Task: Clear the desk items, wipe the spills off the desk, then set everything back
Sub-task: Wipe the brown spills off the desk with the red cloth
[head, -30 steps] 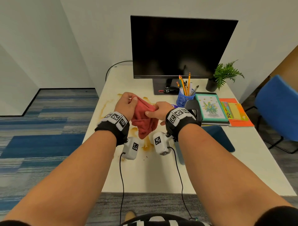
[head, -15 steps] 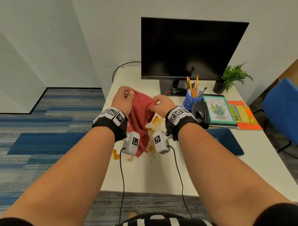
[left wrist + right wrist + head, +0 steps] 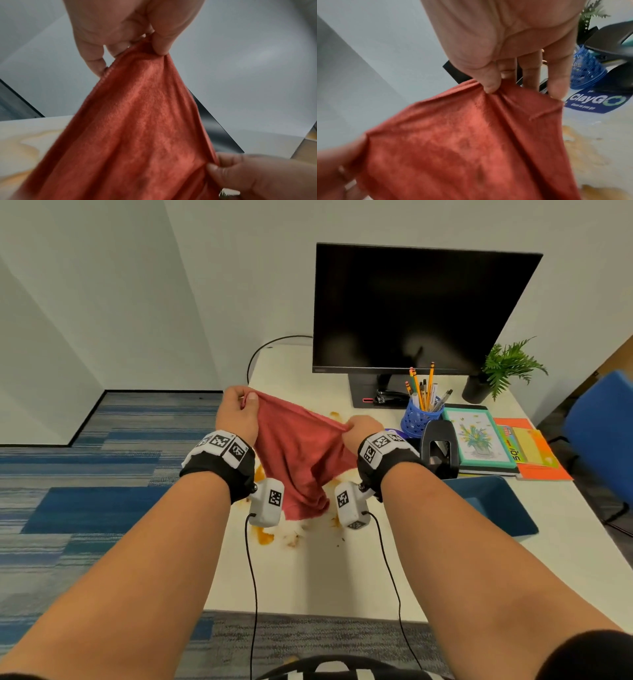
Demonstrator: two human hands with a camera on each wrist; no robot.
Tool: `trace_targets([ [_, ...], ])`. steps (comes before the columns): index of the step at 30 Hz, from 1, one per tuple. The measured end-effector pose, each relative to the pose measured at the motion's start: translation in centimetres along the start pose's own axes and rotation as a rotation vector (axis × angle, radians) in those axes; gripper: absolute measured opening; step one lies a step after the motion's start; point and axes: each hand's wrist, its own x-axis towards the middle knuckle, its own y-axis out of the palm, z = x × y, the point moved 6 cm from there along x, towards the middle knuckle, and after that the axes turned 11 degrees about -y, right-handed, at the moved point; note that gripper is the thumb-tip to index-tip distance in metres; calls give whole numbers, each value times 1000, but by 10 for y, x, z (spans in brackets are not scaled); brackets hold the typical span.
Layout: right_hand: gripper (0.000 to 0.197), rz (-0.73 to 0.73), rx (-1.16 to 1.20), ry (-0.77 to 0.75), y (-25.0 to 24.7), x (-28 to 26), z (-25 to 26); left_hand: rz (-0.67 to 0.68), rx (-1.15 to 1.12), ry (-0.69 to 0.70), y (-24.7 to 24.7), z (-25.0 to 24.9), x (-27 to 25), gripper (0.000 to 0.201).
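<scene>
Over desk spills, both hands stretch red cloth.

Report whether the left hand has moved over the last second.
Yes. The left hand has moved left, away from the monitor, out to the desk left edge.

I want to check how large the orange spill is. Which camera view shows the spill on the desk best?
The head view: it shows the orange spill spread on the white desk under the red cloth, which hides part of it. The left wrist view shows only a pale patch at lower left, the right wrist view a strip at the right edge.
</scene>
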Motion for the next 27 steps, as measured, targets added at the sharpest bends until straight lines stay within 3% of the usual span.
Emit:
trace_targets([
  [4,30,-306,225,-63,-36,8,16,-41,-62,11,-12,-8,5,24],
  [7,25,-439,354,-130,-49,12,27,-73,-126,37,-18,-18,11,20],
  [10,19,-365,383,-112,-38,25,27,-62,-64,4,-12,-10,24,24],
  [15,27,62,184,-144,10,42,21,73,157,-139,19,28,40,22],
  [17,30,149,136,-181,18,49,20,84,209,-169,27,35,43,24],
  [20,30,104,143,-203,11,67,20,55,189,-179,32,29,54,23],
  [25,29,-217,326,-222,-41,104,28,-95,25,-105,23,-12,75,28],
  [27,28,-279,402,-246,-53,114,34,-127,0,-91,18,-21,80,29],
])
